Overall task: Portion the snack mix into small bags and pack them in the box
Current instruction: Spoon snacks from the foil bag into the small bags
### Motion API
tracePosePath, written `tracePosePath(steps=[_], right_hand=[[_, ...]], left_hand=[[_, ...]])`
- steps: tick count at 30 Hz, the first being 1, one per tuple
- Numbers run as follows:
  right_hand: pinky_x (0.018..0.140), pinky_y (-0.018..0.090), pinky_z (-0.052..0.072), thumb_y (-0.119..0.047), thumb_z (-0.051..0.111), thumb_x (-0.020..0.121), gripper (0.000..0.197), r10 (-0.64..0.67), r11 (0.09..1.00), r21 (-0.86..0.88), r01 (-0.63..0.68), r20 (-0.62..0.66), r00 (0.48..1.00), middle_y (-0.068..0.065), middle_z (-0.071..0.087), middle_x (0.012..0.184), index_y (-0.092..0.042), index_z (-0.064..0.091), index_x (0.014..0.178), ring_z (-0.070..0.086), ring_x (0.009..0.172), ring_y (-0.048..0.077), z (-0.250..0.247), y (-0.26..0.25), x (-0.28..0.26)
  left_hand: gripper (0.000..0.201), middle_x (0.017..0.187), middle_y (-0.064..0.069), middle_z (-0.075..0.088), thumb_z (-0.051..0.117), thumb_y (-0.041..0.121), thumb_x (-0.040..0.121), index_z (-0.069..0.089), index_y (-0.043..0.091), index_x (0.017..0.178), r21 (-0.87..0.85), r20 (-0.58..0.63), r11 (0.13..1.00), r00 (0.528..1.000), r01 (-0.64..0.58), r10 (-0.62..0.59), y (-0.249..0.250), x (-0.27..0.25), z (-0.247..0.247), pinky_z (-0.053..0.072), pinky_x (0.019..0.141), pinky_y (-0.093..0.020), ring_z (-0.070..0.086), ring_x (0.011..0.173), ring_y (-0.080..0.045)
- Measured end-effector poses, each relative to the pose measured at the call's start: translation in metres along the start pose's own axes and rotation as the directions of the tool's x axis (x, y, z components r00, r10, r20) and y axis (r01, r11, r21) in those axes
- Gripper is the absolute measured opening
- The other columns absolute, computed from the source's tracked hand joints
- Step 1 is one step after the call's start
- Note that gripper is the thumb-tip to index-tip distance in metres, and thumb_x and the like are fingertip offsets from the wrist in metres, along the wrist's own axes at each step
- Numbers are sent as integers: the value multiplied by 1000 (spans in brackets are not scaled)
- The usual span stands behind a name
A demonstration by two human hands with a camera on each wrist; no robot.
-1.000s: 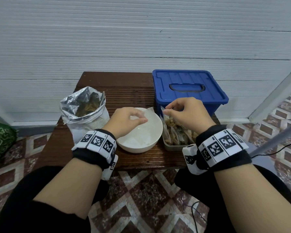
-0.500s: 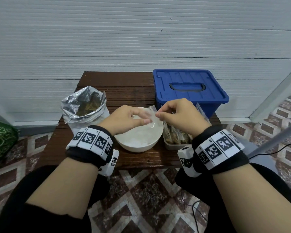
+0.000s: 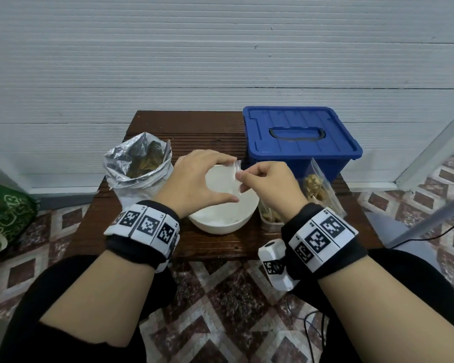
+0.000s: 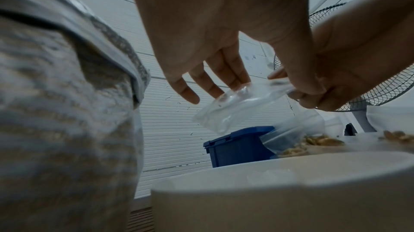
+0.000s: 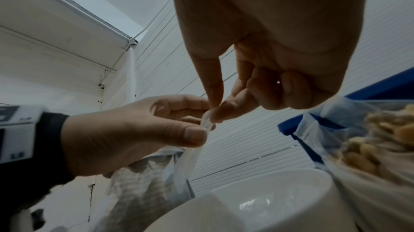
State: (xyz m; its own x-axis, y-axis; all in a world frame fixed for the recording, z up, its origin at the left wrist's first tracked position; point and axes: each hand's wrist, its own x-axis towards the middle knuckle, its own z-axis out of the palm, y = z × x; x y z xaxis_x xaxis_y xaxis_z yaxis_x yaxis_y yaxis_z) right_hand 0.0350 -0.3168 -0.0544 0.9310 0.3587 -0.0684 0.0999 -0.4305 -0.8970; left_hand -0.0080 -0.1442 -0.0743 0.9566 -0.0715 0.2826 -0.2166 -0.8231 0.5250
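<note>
Fingers [image 5: 215,90] of the right hand [image 3: 270,187] pinch the top edge of an empty clear bag [image 3: 224,180], thumb and index tight, other fingers curled in; the left hand [image 3: 194,179] pinches the same bag at its mouth between thumb and index, remaining fingers loosely spread. Bag hangs just above the bowl [image 3: 222,222], flat and with nothing in it, mouth apparently being worked open, though whether it's open yet can't be told. Progress: partway. Just right of the bowl a tray [image 3: 269,222] holds several filled bags [image 3: 315,187] standing upright, so a fair number of portions look done. Bowl itself looks about empty apart from a few crumbs or more clear plastic, hard to tell which. Left of the bowl the foil bag [image 3: 139,166] stands open with mix visible inside, so there's stock left to portion. Behind the bowl to the right, the box [image 3: 299,137] has its lid on, and no bags can be seen inside it, so packing seems not started. Left to do, as judged: open this bag, fill, seal, add to tray, then open box and load the lot.
</note>
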Motion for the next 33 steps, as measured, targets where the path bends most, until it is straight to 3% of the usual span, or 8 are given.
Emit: tracePosePath(steps=[2,6,11,16,20,25,29,33], right_hand=[[72,16,36,-28,61,91,23,10,1000,11,-10,20,1000,-8,68,73,-17,68,73,56,81,-3,4,0,-1],[93,29,37,-35,54,95,26,60,996,68,-64,47,997,-9,68,78,-18,68,82,56,99,6,10,2,1],[97,41,44,-31,54,94,14,71,988,137,-70,-6,997,-6,70,78,-21,63,96,60,96,12,21,7,2],[78,26,44,-35,60,89,18,-55,984,165,71,-99,994,-2,65,84,-18,66,87,58,86,9,26,6,-2],[87,31,46,-31,64,87,21,-114,985,123,121,-66,991,-4,68,81,-14,71,79,60,88,7,29,7,-3],[84,29,47,-35,63,88,18,-175,979,90,185,-104,979,-8,68,81,-20,71,81,60,87,6,27,7,-1],[83,26,46,-36,57,92,22,-101,963,226,148,-207,973,-10,67,84,-18,70,88,60,88,6,22,5,0],[83,28,46,-37,50,96,27,-86,955,253,157,-269,959,-9,67,89,-19,70,88,61,90,6,14,3,5]], left_hand=[[72,118,21,60,70,71,58,59,35,120,-11,-14,1000,1000,9,-9,-2,-1,-1,42,100,-45,50,117,-6],[54,109,18,65,84,47,63,66,30,111,-107,-81,993,995,53,-62,0,-4,-5,44,100,-32,54,110,-2],[33,99,16,70,84,38,69,72,27,97,-199,-106,972,984,122,-145,1,-6,-6,42,89,-7,60,100,5],[33,97,13,73,85,35,69,75,26,100,-259,-93,952,976,166,-195,0,-6,-6,51,94,-32,64,99,1],[32,97,12,73,84,34,70,75,25,99,-289,-96,942,974,170,-205,2,-7,-5,51,94,-38,64,98,-1],[27,95,12,73,81,38,73,74,27,98,-282,-91,941,971,188,-221,4,-6,-5,51,93,-37,64,96,1],[25,98,11,73,84,30,72,72,31,94,-327,-121,929,967,177,-226,7,-6,-8,53,90,-38,65,95,-3],[32,98,13,72,85,25,70,73,26,100,-416,-205,900,950,132,-234,15,-9,-20,53,85,-27,66,93,-2]])
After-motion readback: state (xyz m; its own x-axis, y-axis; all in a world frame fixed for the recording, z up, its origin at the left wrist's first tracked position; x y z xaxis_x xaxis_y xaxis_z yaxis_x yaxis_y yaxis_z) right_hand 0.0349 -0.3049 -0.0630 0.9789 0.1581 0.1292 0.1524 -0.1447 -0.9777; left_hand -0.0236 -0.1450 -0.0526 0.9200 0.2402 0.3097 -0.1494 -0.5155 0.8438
